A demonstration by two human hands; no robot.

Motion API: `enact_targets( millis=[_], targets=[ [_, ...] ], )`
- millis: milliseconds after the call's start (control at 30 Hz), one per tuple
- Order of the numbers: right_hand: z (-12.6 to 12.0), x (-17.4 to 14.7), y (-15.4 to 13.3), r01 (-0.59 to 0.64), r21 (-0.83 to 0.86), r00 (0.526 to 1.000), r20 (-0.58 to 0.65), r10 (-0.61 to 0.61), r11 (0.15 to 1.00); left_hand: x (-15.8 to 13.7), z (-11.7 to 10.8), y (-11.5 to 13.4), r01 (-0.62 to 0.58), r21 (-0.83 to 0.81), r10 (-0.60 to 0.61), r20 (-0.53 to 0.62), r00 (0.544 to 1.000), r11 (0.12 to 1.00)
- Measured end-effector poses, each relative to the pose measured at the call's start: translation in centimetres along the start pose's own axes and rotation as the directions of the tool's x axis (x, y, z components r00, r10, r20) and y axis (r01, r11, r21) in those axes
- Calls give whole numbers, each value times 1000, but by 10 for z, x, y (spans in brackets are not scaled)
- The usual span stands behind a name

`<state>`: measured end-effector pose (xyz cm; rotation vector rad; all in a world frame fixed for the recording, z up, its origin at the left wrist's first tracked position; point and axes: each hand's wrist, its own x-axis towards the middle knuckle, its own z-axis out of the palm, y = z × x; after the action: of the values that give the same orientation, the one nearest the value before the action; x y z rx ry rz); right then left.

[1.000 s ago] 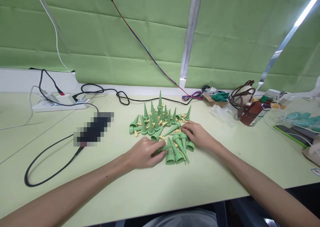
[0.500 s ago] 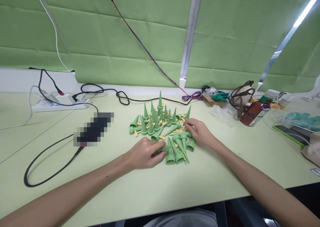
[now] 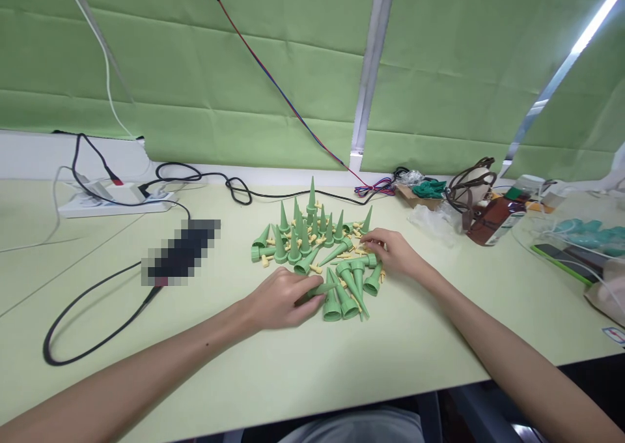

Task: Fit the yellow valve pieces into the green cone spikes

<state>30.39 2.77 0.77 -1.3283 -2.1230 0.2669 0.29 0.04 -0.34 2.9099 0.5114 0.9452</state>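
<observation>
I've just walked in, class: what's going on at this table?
A person's left hand grips a green plastic spike at the near side of a cluster of similar spikes. The right hand is at the cluster's right side, its fingertips among small yellow plastic pieces; whether it holds one is unclear. Some spikes stand upright, while others lie on the table.

One head-worn camera is looking forward and down from above and behind the fingers, taking in the desk around them, perhaps too distantly for fine detail.
</observation>
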Motion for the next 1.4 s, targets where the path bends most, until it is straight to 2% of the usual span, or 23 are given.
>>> enact_targets(
  millis=[267,767,867,1033,1200,1400],
  targets=[
    [-1,5,7,6,-14,995,98,-4,1000,0,-1,1,-11,4,11,0,1000,1000],
    [6,3,8,-3,-65,997,83,9,998,1,-1,1,-5,5,5,15,1000,1000],
    [3,2,6,-1,-75,1000,30,3,997,1,-2,1,-5,0,5,16,1000,1000],
    [-4,0,-7,31,-39,990,-134,-36,999,2,-2,2,19,-52,-16,44,999,998],
    [-2,-3,-29,5,61,963,-269,12,998,3,-3,1,77,-61,-70,109,992,995],
    [5,-7,-45,37,115,950,-313,1,993,6,-5,1,104,-78,-92,147,985,991]
  ],
)
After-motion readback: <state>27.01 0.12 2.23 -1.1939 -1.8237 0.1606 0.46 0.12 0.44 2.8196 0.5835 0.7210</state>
